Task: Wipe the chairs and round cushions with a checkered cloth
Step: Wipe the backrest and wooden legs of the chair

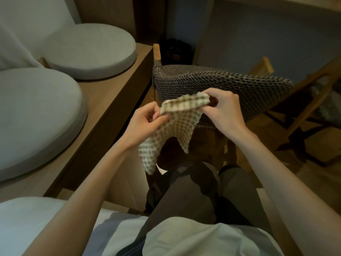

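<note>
Checkered cloth [177,119]: held up in the air between both hands, in front of the chair's woven back. Its top edge runs from hand to hand and the rest hangs down in two points above the person's knees.
Left hand [144,124]: fingers [156,118] and thumb pinch the cloth's upper left corner.
Right hand [225,109]: fingers [208,95] curl round the upper right corner, grasping it, close in front of the backrest.
Chair [230,84]: dark woven backrest on a light wooden frame, straight ahead of the person and behind the cloth. I cannot tell whether the cloth touches it.
Near cushion [33,115]: round, pale grey, lying flat on the table at the left, well apart from the cloth.
Far cushion [92,50]: same kind, flat, just beyond the near one.
Table [110,93]: wooden, running along the left side beside the chair.
Second chair [304,100]: wooden frame, at the right, only partly seen.
Trousers [193,200]: dark, below the hanging cloth.
</note>
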{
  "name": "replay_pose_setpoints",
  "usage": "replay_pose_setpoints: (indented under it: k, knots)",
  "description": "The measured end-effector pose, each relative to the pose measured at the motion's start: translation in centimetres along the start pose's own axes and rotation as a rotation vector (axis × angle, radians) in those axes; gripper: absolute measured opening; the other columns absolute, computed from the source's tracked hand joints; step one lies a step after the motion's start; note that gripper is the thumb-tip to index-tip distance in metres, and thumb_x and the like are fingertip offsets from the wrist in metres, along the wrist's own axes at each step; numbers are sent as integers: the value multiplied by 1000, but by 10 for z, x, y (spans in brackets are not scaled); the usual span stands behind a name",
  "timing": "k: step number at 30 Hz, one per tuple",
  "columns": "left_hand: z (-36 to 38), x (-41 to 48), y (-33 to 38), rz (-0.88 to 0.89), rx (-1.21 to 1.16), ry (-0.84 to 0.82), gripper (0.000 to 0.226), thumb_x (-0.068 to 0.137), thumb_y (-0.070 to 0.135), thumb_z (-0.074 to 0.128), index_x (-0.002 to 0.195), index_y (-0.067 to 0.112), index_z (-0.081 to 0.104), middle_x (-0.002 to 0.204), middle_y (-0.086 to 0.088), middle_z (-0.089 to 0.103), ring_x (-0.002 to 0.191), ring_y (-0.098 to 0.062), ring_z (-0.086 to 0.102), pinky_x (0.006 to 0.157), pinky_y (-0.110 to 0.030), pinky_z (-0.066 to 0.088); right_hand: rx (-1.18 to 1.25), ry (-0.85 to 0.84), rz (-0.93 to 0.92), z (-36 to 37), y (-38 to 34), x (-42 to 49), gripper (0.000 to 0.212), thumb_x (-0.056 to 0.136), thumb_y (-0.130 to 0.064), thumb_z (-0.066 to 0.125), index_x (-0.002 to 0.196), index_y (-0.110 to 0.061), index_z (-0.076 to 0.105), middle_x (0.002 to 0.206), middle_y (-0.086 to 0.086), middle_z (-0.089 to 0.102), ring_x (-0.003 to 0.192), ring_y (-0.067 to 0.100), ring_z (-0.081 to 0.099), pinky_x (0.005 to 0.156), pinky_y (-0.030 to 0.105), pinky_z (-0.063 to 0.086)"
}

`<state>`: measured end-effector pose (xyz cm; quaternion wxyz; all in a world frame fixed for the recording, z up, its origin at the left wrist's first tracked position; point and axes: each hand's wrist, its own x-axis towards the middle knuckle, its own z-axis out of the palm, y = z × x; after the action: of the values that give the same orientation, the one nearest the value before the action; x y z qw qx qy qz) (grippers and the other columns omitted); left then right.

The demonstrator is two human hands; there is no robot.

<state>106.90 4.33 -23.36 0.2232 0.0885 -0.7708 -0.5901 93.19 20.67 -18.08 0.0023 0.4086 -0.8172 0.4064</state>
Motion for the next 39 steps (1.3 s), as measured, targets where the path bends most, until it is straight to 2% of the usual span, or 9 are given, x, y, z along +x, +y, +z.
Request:
replay_pose_setpoints:
  k: [3, 6, 10, 13, 16, 19, 28, 36, 39]
  knots:
    - [8, 3, 6, -95, 1, -98, 28, 83, 26, 66, 87, 13, 41, 68, -7, 52, 59, -24, 51, 54, -26, 44, -26, -7, -53, -1, -1, 3, 11, 89, -11, 63, 97, -9, 70, 87, -2, 69, 75, 4, 60, 65, 23, 49]
    - [9, 4, 11, -191, 17, -110, 39, 80, 26, 67, 113, 16, 49, 96, -1, 68, 85, -14, 68, 70, -27, 56, -142, 34, -132, -9, 0, 1, 11, 89, -10, 62, 99, -9, 69, 90, -2, 67, 80, 7, 55, 72, 26, 48]
    - [2, 8, 7, -270, 271, 22, 13, 90, 26, 60, 96, 15, 63, 93, -5, 66, 86, -20, 63, 73, -36, 50, -423, 239, -298, -21, 5, -4, 19, 90, -15, 61, 107, -13, 67, 109, -1, 63, 108, 18, 49, 95, 26, 41]
    - [-1, 6, -3, -489, 26, 108, 12, 94, 31, 53, 99, 26, 62, 101, 1, 67, 94, -16, 64, 83, -31, 50, -655, 194, -276, -35, 18, 7, 42, 89, -34, 59, 127, -16, 54, 131, 5, 52, 125, 25, 43, 113, 41, 28]
    - [7, 9, -9, -582, -155, 207, 22, 94, 35, 52, 112, 26, 59, 111, -2, 65, 99, -19, 63, 89, -35, 51, -817, 73, -234, -41, 29, 27, 55, 87, -50, 57, 128, -14, 50, 117, 8, 60, 110, 29, 55, 99, 42, 40]
    - [28, 21, -9, -528, -304, 273, 37, 97, 33, 47, 131, 20, 47, 106, 4, 61, 92, -11, 60, 73, -25, 48, -875, 43, -336, -43, 29, 44, 50, 86, -54, 57, 117, -14, 55, 103, 7, 65, 92, 29, 62, 73, 38, 49]
    - [84, 64, 0, -278, -357, 320, 63, 96, 43, 41, 149, 26, 12, 149, 2, 31, 135, -14, 34, 114, -42, 29, -846, 97, -374, -12, 21, 74, 40, 84, -52, 61, 105, -19, 62, 87, 0, 67, 73, 25, 65, 54, 29, 37]
    - [89, 97, -13, -124, -236, 449, 55, 103, 25, 28, 146, 21, -6, 136, 26, 14, 118, 26, 16, 102, -4, 15, -592, -193, -232, 0, -8, 127, 55, 97, -57, 20, 109, -24, 63, 89, 2, 63, 91, 30, 60, 66, 34, 32]
    - [114, 110, -24, -1, -253, 579, 49, 101, 36, 26, 139, 40, -4, 143, 32, -1, 132, 22, -3, 118, -22, 0, -611, -227, -215, 0, -5, 129, 52, 100, -52, 17, 123, -30, 58, 103, 9, 66, 101, 37, 57, 72, 39, 35]
